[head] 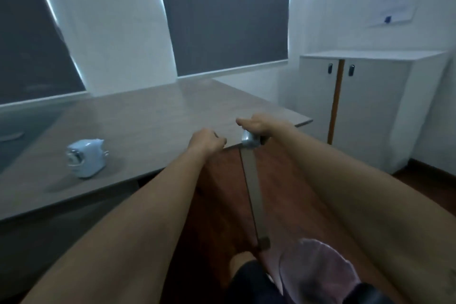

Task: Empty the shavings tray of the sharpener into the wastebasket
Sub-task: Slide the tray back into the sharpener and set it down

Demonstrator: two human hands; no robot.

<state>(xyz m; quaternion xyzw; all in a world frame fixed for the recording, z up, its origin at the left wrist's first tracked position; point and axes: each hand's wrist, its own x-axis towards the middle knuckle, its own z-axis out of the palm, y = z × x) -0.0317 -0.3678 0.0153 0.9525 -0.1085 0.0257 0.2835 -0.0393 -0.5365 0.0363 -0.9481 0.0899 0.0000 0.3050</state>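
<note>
reaching forward over the near corner of a grey wood-grain desk (138,116), both bare forearms are seen stretched out from the bottom of the view. the left hand (206,142) is curled into a loose fist at the desk's edge, its fingers folded together; whether something small is held inside cannot be told. the right hand (256,123) is held just beyond it, thumb pointing left and fingers bent downward over a small shiny, rounded object (249,140) at the desk corner; this may be the shavings tray, but the blur leaves it uncertain, and how tightly the fingers are closed on it cannot be told. the pale blue sharpener (86,157) is found standing on the desk well to the left of both hands, apart from them, with a metal fitting on its near face. a grey desk leg (253,195) is seen running down from the corner to the reddish-brown floor (217,205). the wastebasket (318,271), lined with a translucent pinkish bag, is placed on the floor beside the foot of that leg, below the right forearm. a white two-door cabinet (370,106) is set against the wall to the right, and two dark roller blinds (227,12) are drawn over the windows behind the desk. a sheet of paper (392,15) is pinned on the right wall.
</note>
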